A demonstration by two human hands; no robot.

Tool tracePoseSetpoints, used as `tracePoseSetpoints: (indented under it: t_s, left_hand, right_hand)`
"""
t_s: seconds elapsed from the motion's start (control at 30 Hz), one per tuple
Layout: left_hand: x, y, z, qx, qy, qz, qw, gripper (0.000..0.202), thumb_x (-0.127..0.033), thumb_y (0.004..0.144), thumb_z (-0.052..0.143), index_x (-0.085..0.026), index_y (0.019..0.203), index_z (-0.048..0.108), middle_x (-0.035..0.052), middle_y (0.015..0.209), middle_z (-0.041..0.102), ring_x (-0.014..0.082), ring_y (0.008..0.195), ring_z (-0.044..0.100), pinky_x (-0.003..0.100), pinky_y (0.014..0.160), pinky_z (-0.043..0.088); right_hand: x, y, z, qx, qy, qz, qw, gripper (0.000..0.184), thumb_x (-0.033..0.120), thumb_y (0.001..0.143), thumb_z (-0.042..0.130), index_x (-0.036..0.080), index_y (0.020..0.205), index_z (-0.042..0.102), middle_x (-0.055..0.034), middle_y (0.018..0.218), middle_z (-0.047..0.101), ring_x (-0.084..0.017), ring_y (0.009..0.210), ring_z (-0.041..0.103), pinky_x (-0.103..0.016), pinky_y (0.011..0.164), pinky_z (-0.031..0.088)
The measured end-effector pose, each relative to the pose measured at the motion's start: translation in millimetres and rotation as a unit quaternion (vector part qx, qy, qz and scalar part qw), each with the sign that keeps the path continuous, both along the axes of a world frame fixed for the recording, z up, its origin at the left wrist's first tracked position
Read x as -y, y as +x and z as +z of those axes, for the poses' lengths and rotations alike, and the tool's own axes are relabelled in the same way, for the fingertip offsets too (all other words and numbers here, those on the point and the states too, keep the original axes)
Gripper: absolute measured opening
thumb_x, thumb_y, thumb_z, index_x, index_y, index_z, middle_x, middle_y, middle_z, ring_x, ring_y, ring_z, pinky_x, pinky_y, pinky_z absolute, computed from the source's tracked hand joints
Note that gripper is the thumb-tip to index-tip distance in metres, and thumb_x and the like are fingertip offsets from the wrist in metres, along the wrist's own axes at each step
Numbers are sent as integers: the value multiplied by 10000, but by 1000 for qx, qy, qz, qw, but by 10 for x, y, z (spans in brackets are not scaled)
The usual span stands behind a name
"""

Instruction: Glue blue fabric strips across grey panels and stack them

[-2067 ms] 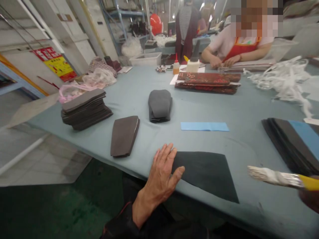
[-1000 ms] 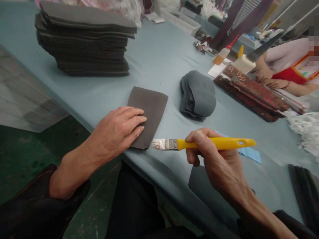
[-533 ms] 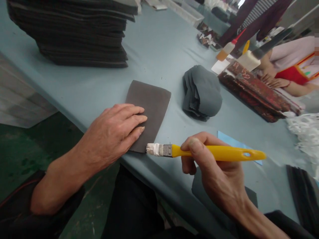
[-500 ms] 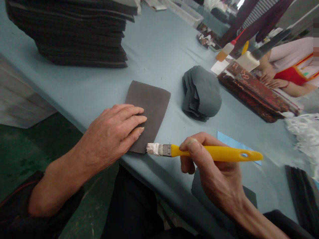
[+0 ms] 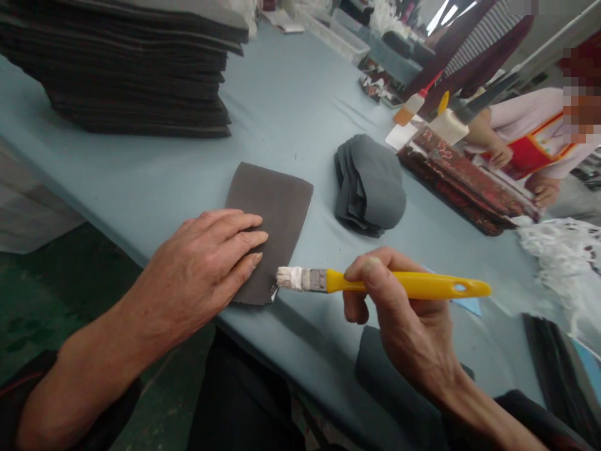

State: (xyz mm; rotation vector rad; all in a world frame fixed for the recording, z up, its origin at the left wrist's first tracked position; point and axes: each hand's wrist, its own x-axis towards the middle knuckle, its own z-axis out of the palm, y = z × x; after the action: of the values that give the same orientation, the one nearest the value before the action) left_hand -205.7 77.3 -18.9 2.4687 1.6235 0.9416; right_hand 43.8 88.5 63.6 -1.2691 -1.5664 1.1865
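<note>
A dark grey-brown sheet (image 5: 277,207) of fabric or leather-like material lies at the table's near edge. My left hand (image 5: 201,263) rests flat on its left side, fingers stretched out. In my right hand (image 5: 394,307) is a paintbrush (image 5: 413,285) with a yellow handle, gripped between thumb and fingers. White paste coats its bristles, which touch the sheet's lower right edge. A small white smear (image 5: 274,291) shows at that corner. Beyond the sheet, to the right, sits a pile of rounded dark grey pieces (image 5: 375,185). Another dark piece (image 5: 375,363) lies partly hidden beneath my right hand.
A tall stack of black sheets (image 5: 141,81) stands at the back left of the blue-grey table (image 5: 282,81). Across it, a co-worker's hands (image 5: 500,155) are near a stained brown block (image 5: 455,178). White lacy material (image 5: 563,263) and more dark strips (image 5: 554,369) lie at the right.
The brush has moved slightly up along the sheet's right edge, and a white smear now shows at the lower corner. My left hand stays on the sheet. The camera view has shifted a little.
</note>
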Motion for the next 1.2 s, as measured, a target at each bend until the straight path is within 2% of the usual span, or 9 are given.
tracePoseSetpoints:
  t_s: [0.2,0.47,0.8,1.2]
  left_hand:
    - [5,-3,-37,-16,35,-5,999,380,-366,1140,417,-204,1320,710,109,1429,736,322,1343,666,551,1122,553]
    - [4,-30,-61,-28,67,-15,997,323,-324,1133,452,-207,1322,685,98,1422,733,292,1337,660,501,1122,531]
    - [11,-70,-100,-48,73,-24,996,320,-293,1121,458,-210,1373,636,84,1481,675,262,1395,580,432,1181,419]
    - [4,-129,-159,-39,75,-43,996,349,-291,1094,483,-240,1410,622,39,1480,682,223,1427,558,344,1272,319]
  right_hand:
    - [31,54,-148,-2,-35,51,998,475,650,984,710,236,751,694,21,517,630,-129,450,542,-254,465,454]
    - [-153,57,-205,-25,-1,33,999,471,638,989,715,217,779,693,19,531,638,-109,472,536,-221,487,445]
    - [-453,16,-228,-30,21,-3,999,485,676,954,736,221,794,681,26,537,626,-104,479,513,-235,500,440]
    - [-697,-37,-209,-31,58,-36,997,459,631,966,727,216,780,666,31,559,629,-92,492,480,-238,483,367]
